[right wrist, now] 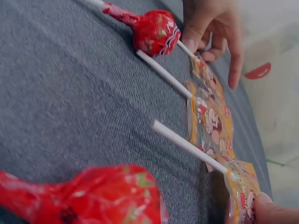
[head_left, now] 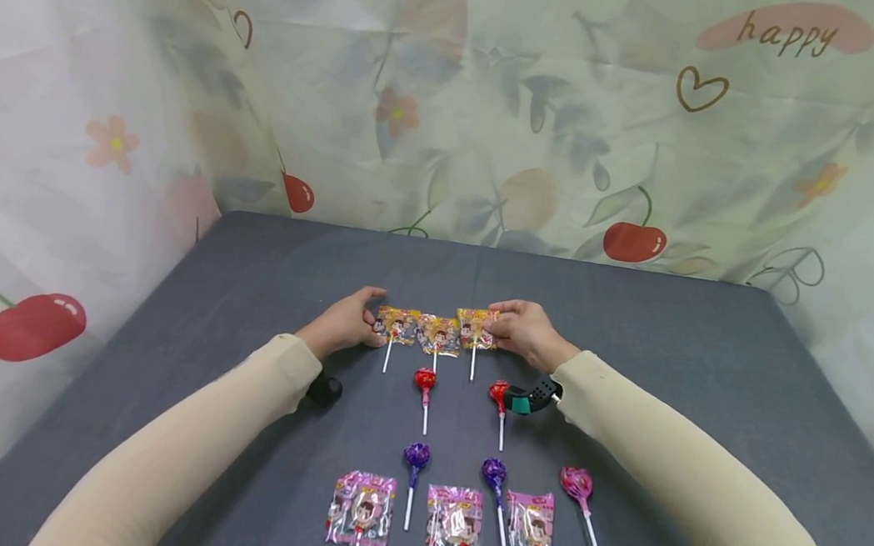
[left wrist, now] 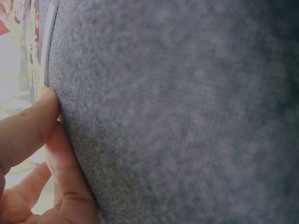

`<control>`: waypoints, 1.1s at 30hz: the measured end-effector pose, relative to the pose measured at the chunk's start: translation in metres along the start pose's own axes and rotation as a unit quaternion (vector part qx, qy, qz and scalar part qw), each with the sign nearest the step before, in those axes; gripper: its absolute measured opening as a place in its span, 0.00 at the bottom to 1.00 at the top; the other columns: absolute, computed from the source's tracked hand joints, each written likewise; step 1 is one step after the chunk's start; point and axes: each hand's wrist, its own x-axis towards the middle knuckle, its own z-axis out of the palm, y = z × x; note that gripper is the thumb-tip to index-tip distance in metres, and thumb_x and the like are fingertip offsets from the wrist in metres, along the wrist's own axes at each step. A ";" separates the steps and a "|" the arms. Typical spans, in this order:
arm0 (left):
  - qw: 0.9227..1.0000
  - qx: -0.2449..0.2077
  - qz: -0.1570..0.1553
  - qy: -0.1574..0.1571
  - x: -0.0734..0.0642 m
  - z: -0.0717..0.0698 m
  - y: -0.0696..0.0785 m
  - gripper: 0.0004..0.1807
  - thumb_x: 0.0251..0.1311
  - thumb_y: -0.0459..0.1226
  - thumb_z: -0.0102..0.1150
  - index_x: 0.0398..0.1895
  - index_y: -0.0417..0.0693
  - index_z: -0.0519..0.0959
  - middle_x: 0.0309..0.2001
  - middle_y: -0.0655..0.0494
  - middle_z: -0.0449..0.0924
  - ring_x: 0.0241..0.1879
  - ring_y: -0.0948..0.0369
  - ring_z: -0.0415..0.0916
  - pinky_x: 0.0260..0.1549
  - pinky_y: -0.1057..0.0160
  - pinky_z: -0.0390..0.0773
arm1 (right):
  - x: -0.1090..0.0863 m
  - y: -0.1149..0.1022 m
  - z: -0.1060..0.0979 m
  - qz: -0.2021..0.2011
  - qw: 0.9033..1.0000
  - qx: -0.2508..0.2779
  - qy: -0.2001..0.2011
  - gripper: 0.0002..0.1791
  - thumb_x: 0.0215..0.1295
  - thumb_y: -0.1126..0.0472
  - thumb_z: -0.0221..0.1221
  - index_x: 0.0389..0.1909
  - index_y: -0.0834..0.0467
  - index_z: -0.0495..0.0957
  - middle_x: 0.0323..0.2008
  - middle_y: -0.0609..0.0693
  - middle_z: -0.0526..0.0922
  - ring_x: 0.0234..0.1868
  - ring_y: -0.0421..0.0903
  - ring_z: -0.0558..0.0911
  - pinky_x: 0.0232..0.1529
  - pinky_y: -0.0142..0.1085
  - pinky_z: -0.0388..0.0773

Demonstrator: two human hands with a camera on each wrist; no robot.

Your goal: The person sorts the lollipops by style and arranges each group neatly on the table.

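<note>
Three flat lollipops in yellow wrappers form a row across the table. My left hand (head_left: 339, 325) pinches the left edge of the left yellow lollipop (head_left: 396, 326), thumb and a finger meeting beside it in the left wrist view. The middle yellow lollipop (head_left: 439, 337) lies between the hands, its stick toward me. At the row's right end, my right hand (head_left: 529, 333) grips the right yellow lollipop (head_left: 468, 329) by its wrapper. That wrapper (right wrist: 240, 186) stands tilted up from the cloth in the right wrist view, with the thumb (right wrist: 267, 210) on it.
Nearer me are two red ball lollipops (head_left: 425, 378), two purple ones (head_left: 494, 473) and a pink one (head_left: 577, 484). Three pink-wrapped flat lollipops (head_left: 455, 520) line the front. The right wrist device (head_left: 530, 398) overlaps a red lollipop (head_left: 499, 391). Grey cloth (head_left: 629, 326) covers the table.
</note>
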 end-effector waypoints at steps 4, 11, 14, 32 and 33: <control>1.000 0.000 -0.004 -0.001 0.000 0.001 0.000 0.46 0.53 0.31 0.70 0.74 0.55 0.56 0.38 0.52 0.69 0.33 0.58 0.66 0.33 0.62 0.65 | 0.002 0.001 0.000 0.013 1.000 -0.008 0.001 0.23 0.66 0.69 0.59 0.62 0.64 0.70 0.39 0.52 0.78 0.31 0.39 0.77 0.32 0.30 0.77; 1.000 -0.001 -0.003 0.002 -0.001 0.000 0.001 0.46 0.53 0.30 0.70 0.74 0.54 0.57 0.37 0.52 0.69 0.32 0.58 0.65 0.33 0.62 0.65 | 0.001 0.001 0.000 -0.011 0.999 -0.044 0.009 0.22 0.62 0.72 0.61 0.57 0.68 0.71 0.37 0.55 0.81 0.31 0.39 0.81 0.37 0.34 0.82; 1.000 0.000 -0.005 0.003 -0.001 0.000 0.001 0.46 0.53 0.30 0.70 0.74 0.55 0.57 0.37 0.52 0.69 0.32 0.58 0.65 0.33 0.63 0.65 | -0.001 0.001 0.000 -0.026 0.997 -0.078 0.014 0.22 0.61 0.71 0.62 0.56 0.70 0.72 0.36 0.56 0.83 0.31 0.40 0.82 0.39 0.36 0.82; 1.000 -0.001 -0.009 0.003 0.000 0.001 0.001 0.46 0.53 0.31 0.70 0.74 0.55 0.57 0.38 0.52 0.69 0.33 0.58 0.66 0.33 0.63 0.65 | 0.000 0.000 -0.001 -0.039 0.980 -0.189 0.043 0.18 0.57 0.67 0.67 0.49 0.65 0.78 0.30 0.51 0.79 0.28 0.41 0.75 0.32 0.32 0.75; 1.000 -0.001 -0.010 0.003 0.000 0.001 0.001 0.46 0.53 0.30 0.70 0.74 0.55 0.57 0.38 0.52 0.69 0.33 0.58 0.66 0.33 0.63 0.65 | 0.000 0.000 -0.001 -0.039 0.980 -0.191 0.044 0.18 0.57 0.66 0.67 0.49 0.65 0.78 0.29 0.50 0.78 0.28 0.41 0.75 0.31 0.32 0.75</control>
